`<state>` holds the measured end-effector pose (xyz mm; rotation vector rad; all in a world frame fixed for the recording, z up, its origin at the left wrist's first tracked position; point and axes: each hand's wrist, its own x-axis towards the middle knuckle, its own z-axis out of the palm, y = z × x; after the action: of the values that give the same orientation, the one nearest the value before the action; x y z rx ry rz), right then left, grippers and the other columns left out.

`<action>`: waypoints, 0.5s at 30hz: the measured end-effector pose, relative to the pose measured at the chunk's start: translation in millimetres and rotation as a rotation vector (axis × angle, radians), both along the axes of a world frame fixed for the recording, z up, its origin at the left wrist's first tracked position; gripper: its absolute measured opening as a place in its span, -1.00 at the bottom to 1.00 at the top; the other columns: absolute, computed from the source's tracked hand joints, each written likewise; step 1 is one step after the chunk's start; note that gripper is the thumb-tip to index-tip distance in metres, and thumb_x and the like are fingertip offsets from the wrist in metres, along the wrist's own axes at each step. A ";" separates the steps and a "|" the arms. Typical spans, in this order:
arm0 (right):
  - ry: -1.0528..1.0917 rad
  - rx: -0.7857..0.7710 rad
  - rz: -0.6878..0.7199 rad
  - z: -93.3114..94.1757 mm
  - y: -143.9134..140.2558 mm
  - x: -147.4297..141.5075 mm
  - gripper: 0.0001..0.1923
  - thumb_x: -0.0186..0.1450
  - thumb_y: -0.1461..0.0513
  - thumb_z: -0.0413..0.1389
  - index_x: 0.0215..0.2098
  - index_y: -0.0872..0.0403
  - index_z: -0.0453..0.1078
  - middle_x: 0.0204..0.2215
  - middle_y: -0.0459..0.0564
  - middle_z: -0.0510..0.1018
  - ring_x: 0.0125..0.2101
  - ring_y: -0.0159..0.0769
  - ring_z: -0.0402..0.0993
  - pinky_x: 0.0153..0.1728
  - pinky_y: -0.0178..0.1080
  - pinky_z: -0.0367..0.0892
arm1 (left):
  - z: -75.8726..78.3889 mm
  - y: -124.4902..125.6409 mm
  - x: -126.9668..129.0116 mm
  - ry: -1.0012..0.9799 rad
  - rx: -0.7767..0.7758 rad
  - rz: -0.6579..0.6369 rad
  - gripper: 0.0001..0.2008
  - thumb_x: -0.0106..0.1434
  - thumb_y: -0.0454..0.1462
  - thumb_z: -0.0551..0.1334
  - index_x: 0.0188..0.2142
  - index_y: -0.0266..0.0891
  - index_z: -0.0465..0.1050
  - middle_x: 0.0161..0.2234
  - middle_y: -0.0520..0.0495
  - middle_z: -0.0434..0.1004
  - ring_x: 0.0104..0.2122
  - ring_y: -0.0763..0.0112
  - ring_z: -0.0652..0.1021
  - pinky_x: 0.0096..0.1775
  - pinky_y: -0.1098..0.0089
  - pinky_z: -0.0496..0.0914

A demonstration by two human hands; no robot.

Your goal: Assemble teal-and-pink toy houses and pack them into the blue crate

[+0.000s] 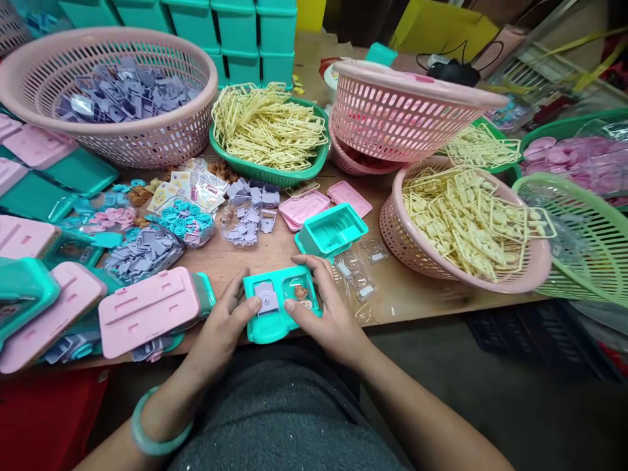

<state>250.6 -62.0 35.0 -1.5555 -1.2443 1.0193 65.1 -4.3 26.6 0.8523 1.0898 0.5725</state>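
Both hands hold a teal plastic toy panel (269, 332) at the table's front edge. My left hand (228, 320) grips its left side, with the thumb on a lilac plastic piece (265, 298) set in the left opening. My right hand (328, 307) wraps the right side, its thumb on the panel's middle strip. Behind the clear right-hand window of the panel a small brown figure (301, 292) shows. Just beyond the hands stands an open teal box (333, 229), with pink lids (304, 208) beside it. Clear plastic window pieces (354, 273) lie to the right of my right hand.
Pink baskets hold lilac parts (132, 91) and cream frames (456, 222); a green basket (294, 175) holds more cream sticks. Assembled teal boxes with pink lids (150, 311) crowd the left. Bags of small parts (184, 219) lie mid-table. Teal boxes (238, 33) are stacked behind.
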 end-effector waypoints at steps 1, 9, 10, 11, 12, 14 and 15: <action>0.020 -0.032 0.003 1.7 1.1 -2.2 -0.40 0.28 0.09 0.19 0.24 -0.07 0.15 0.20 0.11 0.23 0.28 -0.03 0.22 0.29 0.11 0.22 | 0.5 -0.9 0.0 -0.017 -0.036 0.001 -0.06 0.17 0.05 0.41 0.42 -0.20 0.12 0.34 -0.30 0.32 0.30 -0.15 0.37 0.28 0.00 0.30; 0.013 0.052 0.034 0.1 -6.7 -10.1 -0.44 0.21 0.20 0.24 0.14 -0.08 0.20 0.12 0.06 0.25 0.23 -0.11 0.26 0.19 -0.05 0.35 | -5.1 -17.7 -4.8 0.032 0.097 0.024 -0.06 0.16 0.06 0.39 0.40 -0.23 0.10 0.32 -0.33 0.32 0.30 -0.17 0.35 0.23 0.00 0.34; 0.006 0.071 0.050 -1.1 -8.4 -9.2 -0.43 0.21 0.19 0.25 0.15 -0.07 0.20 0.13 0.07 0.25 0.25 -0.11 0.24 0.22 -0.06 0.32 | -4.3 -19.8 -4.4 0.029 0.099 0.034 -0.06 0.14 0.06 0.40 0.40 -0.20 0.11 0.32 -0.31 0.32 0.29 -0.17 0.36 0.24 0.02 0.34; -0.002 0.095 0.060 -2.3 -10.0 -8.2 -0.41 0.21 0.18 0.27 0.16 -0.07 0.20 0.15 0.08 0.25 0.26 -0.11 0.23 0.25 -0.06 0.28 | -3.3 -21.4 -3.7 0.018 0.084 0.047 -0.04 0.12 0.05 0.42 0.40 -0.17 0.11 0.32 -0.28 0.33 0.28 -0.16 0.38 0.23 0.04 0.35; -0.009 0.123 0.065 -3.4 -11.4 -7.5 -0.40 0.20 0.17 0.28 0.16 -0.06 0.20 0.16 0.09 0.26 0.28 -0.11 0.21 0.28 -0.06 0.25 | -2.1 -22.4 -2.9 -0.001 0.058 0.058 -0.03 0.10 0.05 0.44 0.39 -0.13 0.10 0.31 -0.26 0.35 0.27 -0.14 0.39 0.22 0.06 0.37; -0.009 0.179 0.043 -5.0 -14.3 -7.2 -0.37 0.18 0.16 0.29 0.17 -0.04 0.20 0.16 0.10 0.27 0.28 -0.11 0.22 0.30 -0.07 0.22 | -0.2 -22.4 -1.6 -0.050 -0.008 0.057 -0.03 0.06 0.05 0.47 0.37 -0.10 0.14 0.28 -0.24 0.41 0.25 -0.14 0.42 0.19 0.08 0.40; -0.004 0.206 0.022 -5.5 -15.5 -7.4 -0.36 0.19 0.15 0.28 0.19 -0.03 0.20 0.16 0.10 0.28 0.27 -0.12 0.24 0.30 -0.07 0.22 | 0.5 -21.5 -1.4 -0.066 -0.033 0.045 -0.06 0.04 0.06 0.48 0.33 -0.12 0.20 0.25 -0.24 0.44 0.25 -0.15 0.42 0.18 0.08 0.41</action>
<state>243.2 -77.6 29.4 -1.3885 -1.3274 0.8731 63.8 -25.8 27.1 0.7773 1.0573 0.6146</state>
